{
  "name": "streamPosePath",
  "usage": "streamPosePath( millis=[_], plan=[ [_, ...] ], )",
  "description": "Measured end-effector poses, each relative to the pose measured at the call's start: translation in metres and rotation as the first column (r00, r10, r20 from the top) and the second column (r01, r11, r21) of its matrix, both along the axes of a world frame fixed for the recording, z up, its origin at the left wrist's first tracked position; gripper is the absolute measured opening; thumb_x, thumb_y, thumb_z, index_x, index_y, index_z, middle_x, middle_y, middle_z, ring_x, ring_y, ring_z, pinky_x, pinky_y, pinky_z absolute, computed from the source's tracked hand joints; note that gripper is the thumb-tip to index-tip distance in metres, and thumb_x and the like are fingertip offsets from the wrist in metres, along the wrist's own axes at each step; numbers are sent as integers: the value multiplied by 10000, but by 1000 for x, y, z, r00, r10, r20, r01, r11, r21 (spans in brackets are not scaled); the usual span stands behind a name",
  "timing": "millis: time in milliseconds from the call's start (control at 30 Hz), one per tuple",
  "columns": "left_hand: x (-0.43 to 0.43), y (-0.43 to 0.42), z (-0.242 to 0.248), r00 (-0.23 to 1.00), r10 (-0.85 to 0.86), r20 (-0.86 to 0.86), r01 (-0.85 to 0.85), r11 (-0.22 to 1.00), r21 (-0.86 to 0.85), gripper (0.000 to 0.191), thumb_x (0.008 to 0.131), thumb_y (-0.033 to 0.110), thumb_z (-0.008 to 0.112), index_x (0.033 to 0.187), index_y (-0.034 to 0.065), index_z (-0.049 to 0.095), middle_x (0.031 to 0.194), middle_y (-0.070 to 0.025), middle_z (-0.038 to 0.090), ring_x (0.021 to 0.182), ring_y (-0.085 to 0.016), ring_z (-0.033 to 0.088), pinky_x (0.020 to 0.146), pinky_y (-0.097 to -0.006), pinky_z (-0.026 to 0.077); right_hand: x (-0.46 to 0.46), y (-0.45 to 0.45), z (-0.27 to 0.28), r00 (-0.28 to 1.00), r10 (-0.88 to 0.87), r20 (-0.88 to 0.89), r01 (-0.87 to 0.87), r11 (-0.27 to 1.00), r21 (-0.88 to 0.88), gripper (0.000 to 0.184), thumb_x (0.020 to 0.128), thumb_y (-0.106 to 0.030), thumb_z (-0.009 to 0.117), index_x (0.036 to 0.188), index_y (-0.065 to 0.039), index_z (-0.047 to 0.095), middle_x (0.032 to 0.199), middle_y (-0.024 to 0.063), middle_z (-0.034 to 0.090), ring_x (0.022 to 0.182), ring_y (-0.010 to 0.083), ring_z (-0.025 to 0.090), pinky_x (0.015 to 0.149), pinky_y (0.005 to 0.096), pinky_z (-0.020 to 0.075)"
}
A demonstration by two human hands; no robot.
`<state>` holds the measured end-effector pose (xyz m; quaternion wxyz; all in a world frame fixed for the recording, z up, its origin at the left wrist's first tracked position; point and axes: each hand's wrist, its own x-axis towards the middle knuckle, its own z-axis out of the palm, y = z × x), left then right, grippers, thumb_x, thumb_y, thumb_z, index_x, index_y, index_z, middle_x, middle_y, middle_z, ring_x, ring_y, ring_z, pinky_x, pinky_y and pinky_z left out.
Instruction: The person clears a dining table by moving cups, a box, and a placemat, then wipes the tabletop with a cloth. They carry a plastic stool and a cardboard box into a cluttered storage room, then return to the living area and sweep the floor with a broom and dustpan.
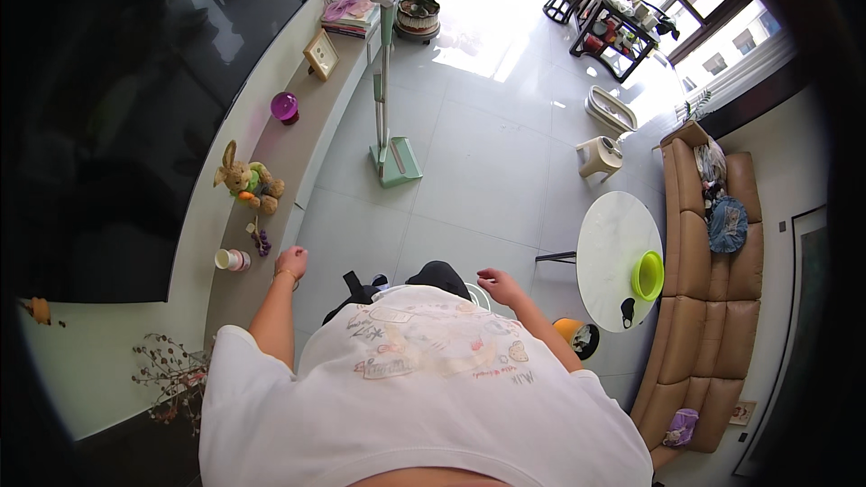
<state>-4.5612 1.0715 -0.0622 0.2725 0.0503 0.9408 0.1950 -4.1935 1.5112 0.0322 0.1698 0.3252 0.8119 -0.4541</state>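
Note:
My left hand [292,262] hangs beside the edge of the low TV cabinet [233,304], loosely curled, with nothing seen in it. Nearest to it on the cabinet are a sprig of purple berries [259,238] and a white-and-pink cup or jar [232,260]. A plush rabbit [250,179] sits farther along. My right hand [500,286] is held out over the floor, empty, its fingers slightly bent and apart. To its right stands a white oval table [602,250] bearing a lime-green basin [647,275]. Ahead, a green dustpan [399,166] with a long-handled broom [384,67] stands upright.
Along the right runs a brown leather sofa [683,345]. An orange trash bin [567,331] is beside the oval table. A beige stool [601,157] and oval tub [611,108] stand farther off. A potted plant [418,17] and dark wooden table [612,10] are near the windows.

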Motion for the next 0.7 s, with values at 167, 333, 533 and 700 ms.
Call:
streamPosePath(
  millis=[167,333,533,700],
  plan=[
    [-132,204,65,945,-121,-304,176,971,162,391,917,387,614,1220,144,666,1272,-141,635,1232,-327,539,1081,-422,391,-115,87,46,976,-115,-186,77,978,-196,464,936,-258,681,1337,-53,569,1300,131,582,1086,234,666,894,339,540],
    [-206,322,85,962,34,-272,81,913,399,425,946,295,596,1326,105,578,1341,-164,582,1282,-348,503,1068,-435,408,-315,152,110,904,-10,-427,-166,913,-372,581,942,-243,679,1443,-69,441,1358,146,459,1103,219,643,895,320,528],
    [-278,376,63,940,-36,-340,176,904,390,517,955,201,584,1437,79,444,1421,-200,498,1315,-358,472,1089,-420,394,-530,145,140,805,118,-581,-246,958,-146,841,842,-288,774,1529,-129,316,1502,141,335,1123,226,591,955,359,490],
    [-365,395,14,915,-317,-250,396,823,407,527,920,127,627,1415,72,455,1367,-161,532,1262,-303,505,1064,-406,412,-604,147,145,926,103,-362,-304,774,-555,606,828,-316,776,1338,-98,531,1423,159,465,1116,295,605,974,395,480]
  ],
)
